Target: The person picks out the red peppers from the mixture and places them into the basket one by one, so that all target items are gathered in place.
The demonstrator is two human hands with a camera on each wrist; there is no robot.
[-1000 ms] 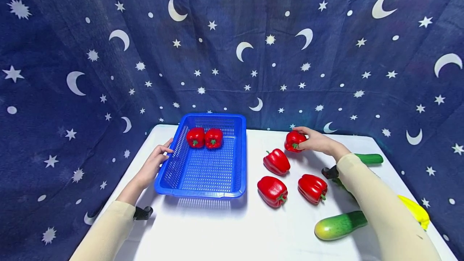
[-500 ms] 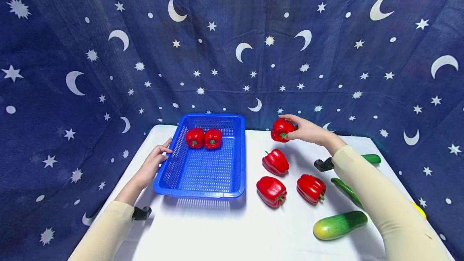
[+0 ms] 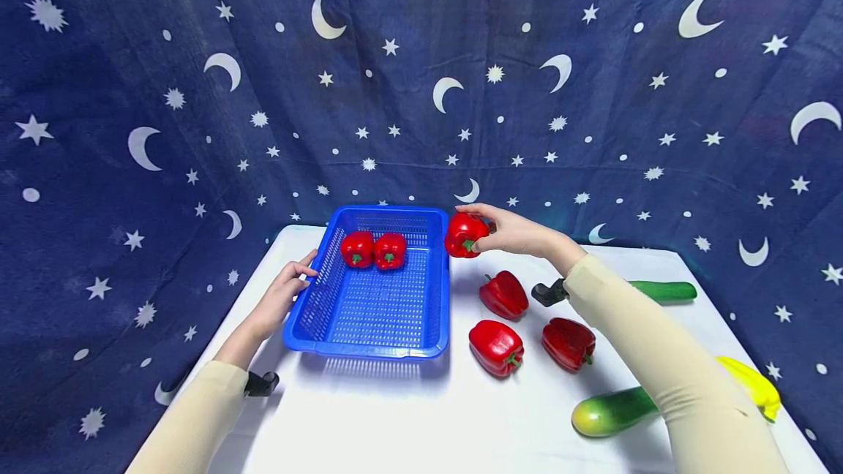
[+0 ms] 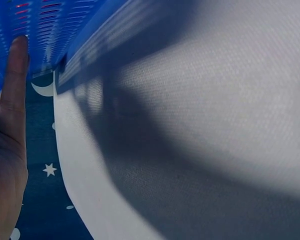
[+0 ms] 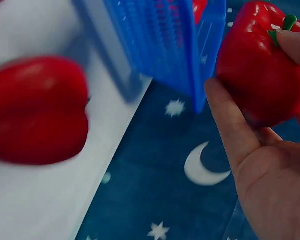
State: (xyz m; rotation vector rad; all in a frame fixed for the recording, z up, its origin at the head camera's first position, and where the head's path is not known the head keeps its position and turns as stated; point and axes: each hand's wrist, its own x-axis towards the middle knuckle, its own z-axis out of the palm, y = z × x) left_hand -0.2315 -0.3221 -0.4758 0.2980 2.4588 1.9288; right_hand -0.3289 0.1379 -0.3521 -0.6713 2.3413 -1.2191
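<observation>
Pinching red pepper (image 3: 463,230) in fingers of right hand (image 3: 516,231), just beside 2 o'clock rim of blue basket (image 3: 439,298).
Holding it at 9 o'clock from palm, with stem (image 3: 469,245) toward 5; resting left hand (image 3: 279,295) with straightish fingers at basket's 9 o'clock side; bringing pepper nearer basket since earlier frame.

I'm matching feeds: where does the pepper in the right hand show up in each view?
Head: the held pepper is just right of centre, beside the blue basket's upper right corner.
Left wrist: not identifiable; only red specks show through slots, top left.
Right wrist: the held pepper is upper right, in the right hand.
Shared landmark: the blue basket, in all three.
</observation>
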